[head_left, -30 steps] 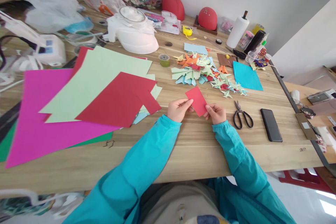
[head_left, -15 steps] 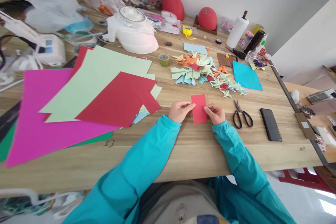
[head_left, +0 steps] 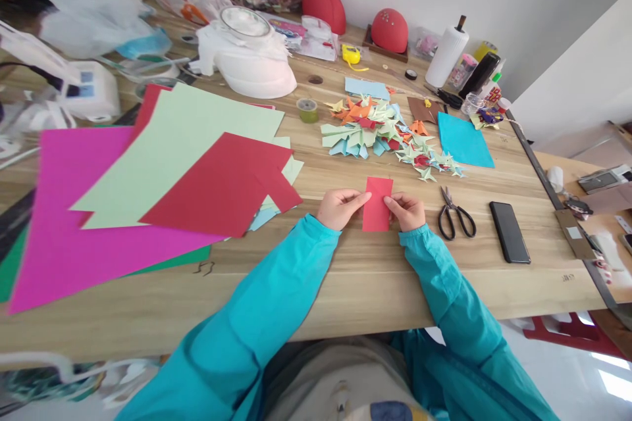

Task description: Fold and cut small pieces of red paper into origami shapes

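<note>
Wooden bench (head_left: 375, 276), cluttered. Large coloured paper sheets (head_left: 162, 177), fanned at left. Pile of folded paper shapes (head_left: 385, 138), far centre. Black phone (head_left: 510, 232) and scissors (head_left: 457, 214), right. Small red paper rectangle (head_left: 377, 204), flat near bench edge, pinched at its sides by left hand (head_left: 340, 207) and right hand (head_left: 405, 210), each grip closed on it.

A red paper rectangle (head_left: 378, 204) is showing against the pale woodgrain desk (head_left: 375, 276); teal sleeves (head_left: 276, 302) are flanking it, black scissors (head_left: 455, 217) nearby.

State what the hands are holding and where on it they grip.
Both hands hold a small red paper rectangle: left hand pinches its left edge, right hand its right edge.
</note>
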